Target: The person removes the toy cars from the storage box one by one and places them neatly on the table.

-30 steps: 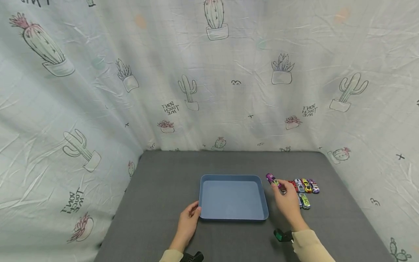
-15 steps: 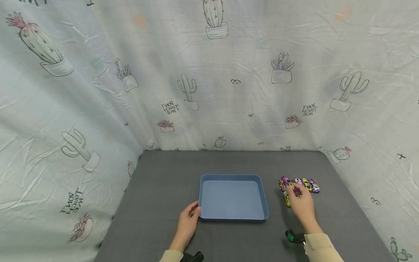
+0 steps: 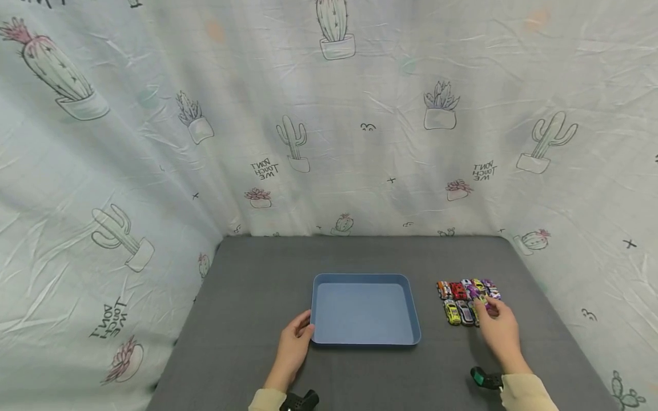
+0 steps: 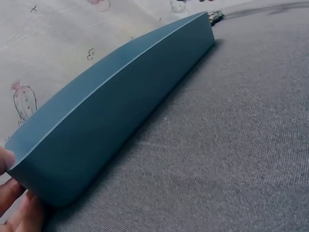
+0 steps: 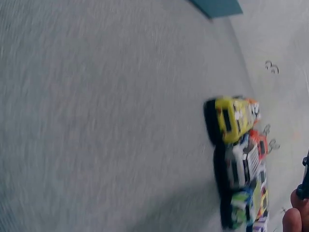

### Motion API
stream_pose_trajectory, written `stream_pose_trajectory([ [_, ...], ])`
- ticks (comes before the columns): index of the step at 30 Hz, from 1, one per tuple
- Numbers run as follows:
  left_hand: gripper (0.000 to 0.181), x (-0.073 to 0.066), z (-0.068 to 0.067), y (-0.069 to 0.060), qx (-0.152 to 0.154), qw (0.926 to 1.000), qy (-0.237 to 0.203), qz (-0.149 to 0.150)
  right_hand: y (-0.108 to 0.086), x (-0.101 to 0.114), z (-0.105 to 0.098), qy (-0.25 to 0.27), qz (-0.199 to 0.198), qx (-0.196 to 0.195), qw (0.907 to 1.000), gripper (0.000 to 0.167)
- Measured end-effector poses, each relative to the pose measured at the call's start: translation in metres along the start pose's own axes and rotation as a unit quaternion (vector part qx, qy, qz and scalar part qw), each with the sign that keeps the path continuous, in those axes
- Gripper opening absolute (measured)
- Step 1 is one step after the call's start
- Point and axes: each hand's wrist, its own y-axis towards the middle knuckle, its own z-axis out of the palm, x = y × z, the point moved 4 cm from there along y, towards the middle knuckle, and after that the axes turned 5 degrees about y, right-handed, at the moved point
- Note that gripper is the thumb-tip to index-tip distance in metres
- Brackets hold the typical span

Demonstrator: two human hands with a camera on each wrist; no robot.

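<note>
My right hand pinches a purple and green toy car above the right part of a group of toy cars on the table. In the right wrist view, only its fingertips and a dark edge of the held car show. Beneath and beside it, the cars stand in two rows, among them a yellow car, a black and grey car and a red car. My left hand grips the front left corner of a blue tray, its thumb at the rim.
The tray lies flat on a grey cloth-covered table, left of the cars. A white curtain printed with cacti hangs behind the table and along its sides. Black wrist devices sit at both sleeves.
The right hand has carried the purple toy car rightward from beside the tray to over the right part of the group. The left hand stays at the tray corner.
</note>
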Motion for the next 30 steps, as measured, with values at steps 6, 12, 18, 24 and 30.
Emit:
stream_pose_trajectory([
  [6, 0.039, 0.001, -0.001, 0.0, -0.007, 1.0, 0.003, 0.004, 0.005, -0.013, -0.008, -0.005, 0.017, -0.012, 0.9998, 0.057],
  [12, 0.04, 0.003, 0.001, 0.0, 0.003, 0.9999, 0.009, 0.014, 0.006, -0.03, -0.011, -0.003, 0.045, -0.028, 0.9986, 0.055],
  [18, 0.041, 0.004, 0.002, -0.001, 0.006, 0.9997, 0.011, 0.022, 0.007, -0.048, -0.01, 0.003, 0.086, -0.015, 0.9962, 0.063],
  [24, 0.042, 0.007, 0.002, -0.002, 0.009, 0.9996, 0.009, 0.024, 0.007, -0.056, -0.008, 0.014, 0.112, -0.005, 0.9936, 0.073],
  [30, 0.041, 0.006, 0.001, -0.003, 0.003, 0.9997, 0.007, 0.024, 0.006, -0.057, -0.005, 0.018, 0.11, -0.005, 0.9938, 0.072],
])
